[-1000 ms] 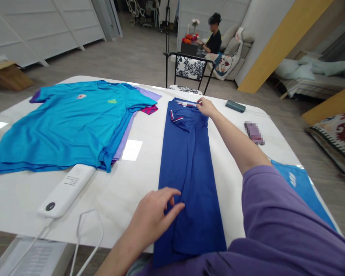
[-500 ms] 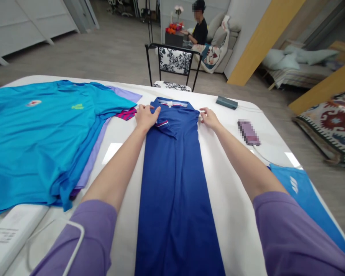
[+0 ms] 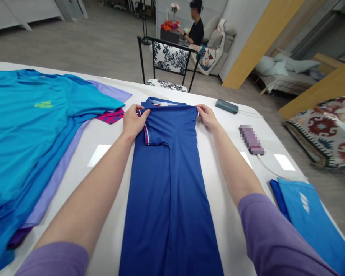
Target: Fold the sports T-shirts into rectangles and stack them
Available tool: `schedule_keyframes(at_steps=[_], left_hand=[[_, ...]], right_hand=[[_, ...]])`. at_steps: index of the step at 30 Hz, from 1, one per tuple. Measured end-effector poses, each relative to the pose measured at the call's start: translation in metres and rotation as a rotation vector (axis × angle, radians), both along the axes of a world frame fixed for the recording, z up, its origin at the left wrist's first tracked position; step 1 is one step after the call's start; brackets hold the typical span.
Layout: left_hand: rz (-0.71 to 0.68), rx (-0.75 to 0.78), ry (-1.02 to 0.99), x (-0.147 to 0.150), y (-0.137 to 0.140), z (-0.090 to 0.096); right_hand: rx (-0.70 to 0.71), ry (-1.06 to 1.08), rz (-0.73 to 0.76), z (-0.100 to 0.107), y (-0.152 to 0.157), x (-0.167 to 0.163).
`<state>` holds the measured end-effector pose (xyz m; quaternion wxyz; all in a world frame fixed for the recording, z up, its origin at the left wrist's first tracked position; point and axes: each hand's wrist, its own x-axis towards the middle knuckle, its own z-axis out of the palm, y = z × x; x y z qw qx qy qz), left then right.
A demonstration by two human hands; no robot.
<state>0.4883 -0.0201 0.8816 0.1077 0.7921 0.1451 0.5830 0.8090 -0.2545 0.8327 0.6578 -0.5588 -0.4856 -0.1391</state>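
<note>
A navy blue polo shirt lies lengthwise in front of me, its sides folded in to a long narrow strip. Its collar faces the far edge of the table. My left hand pinches the striped cuff end of a folded-over sleeve at the shirt's left side. With its fingers closed, my right hand grips the shirt's right shoulder edge. The cloth between both hands is drawn fairly taut, with small creases near the right hand.
Turquoise and lilac shirts lie spread at the left. On the right are a dark power bank, a phone with a cable and a folded blue garment. Beyond the table stand a chair and a seated person.
My left hand has pulled the sleeve out flat to the left, and its striped cuff now shows along the side. My right hand has closed on the shoulder edge. The view has shifted slightly right.
</note>
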Motion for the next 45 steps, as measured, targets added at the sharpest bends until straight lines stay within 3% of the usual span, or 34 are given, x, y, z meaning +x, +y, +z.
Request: schedule_keyframes(at_steps=[7,17,27,34,38,41,45], left_hand=[[-0.047,-0.014,-0.023,0.003,0.01,0.0],[0.037,-0.032,-0.006,0.003,0.01,0.0],[0.036,-0.037,-0.043,0.003,0.013,-0.001],[0.035,-0.038,-0.075,0.007,0.019,0.0],[0.002,-0.045,-0.09,0.009,0.023,0.0],[-0.023,-0.056,-0.115,0.012,0.027,0.0],[-0.012,-0.048,-0.147,0.015,0.031,0.0]], right_hand=[[0.009,0.0,-0.01,0.007,0.005,-0.005],[0.043,-0.098,-0.266,0.001,0.017,-0.011],[-0.12,-0.05,-0.102,0.003,-0.006,0.009],[0.106,0.109,0.055,0.018,0.005,0.008],[0.167,0.193,0.129,0.023,0.013,0.005],[0.174,0.234,0.101,0.023,0.02,0.01],[0.215,0.151,-0.048,0.02,0.021,0.009]])
